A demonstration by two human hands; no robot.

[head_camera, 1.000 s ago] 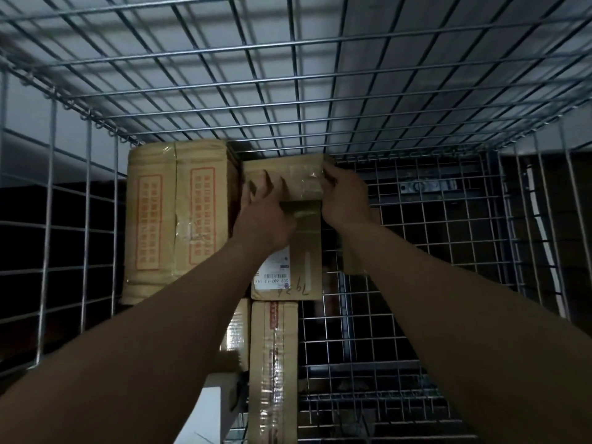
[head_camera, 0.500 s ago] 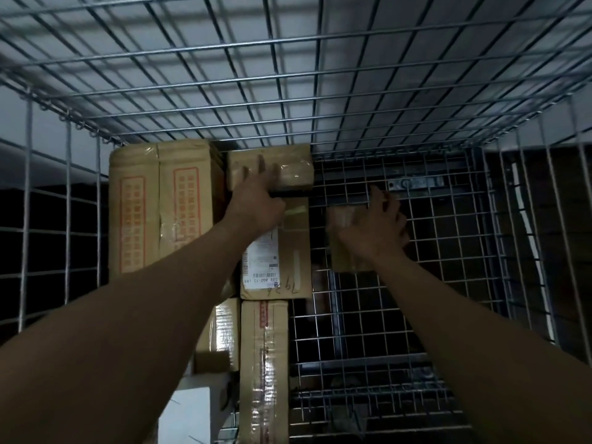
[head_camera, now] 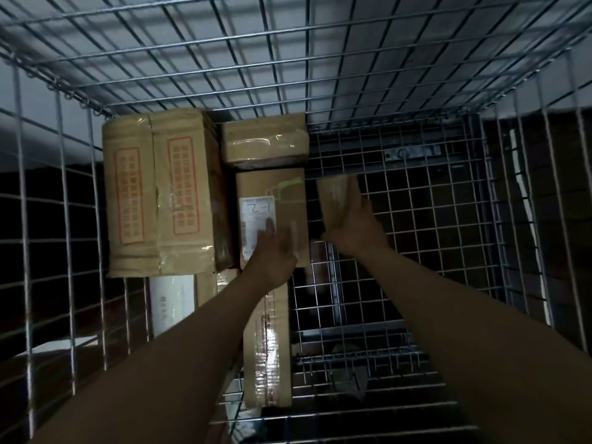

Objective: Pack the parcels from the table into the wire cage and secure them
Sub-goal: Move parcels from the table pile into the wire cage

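Both my arms reach into the wire cage (head_camera: pixel 416 193). My left hand (head_camera: pixel 275 251) rests with straight fingers on a brown parcel with a white label (head_camera: pixel 272 200). Above that one sits a small taped parcel (head_camera: pixel 264 139) under the cage roof. My right hand (head_camera: pixel 352 229) grips a small brown parcel (head_camera: pixel 336 197) in the gap to the right of the stack. A large parcel with red printed panels (head_camera: pixel 160 193) stands at the left. Below my left hand lies a long taped parcel (head_camera: pixel 267 341).
A white box (head_camera: pixel 173 302) sits low at the left behind the left cage wall's wires (head_camera: pixel 64 219). The right half of the cage floor (head_camera: pixel 368 363) shows bare mesh. The wire roof (head_camera: pixel 288 52) is close overhead.
My left hand slid down from the top small parcel to the labelled one. My right hand left the top parcel and now holds a small parcel to the right.
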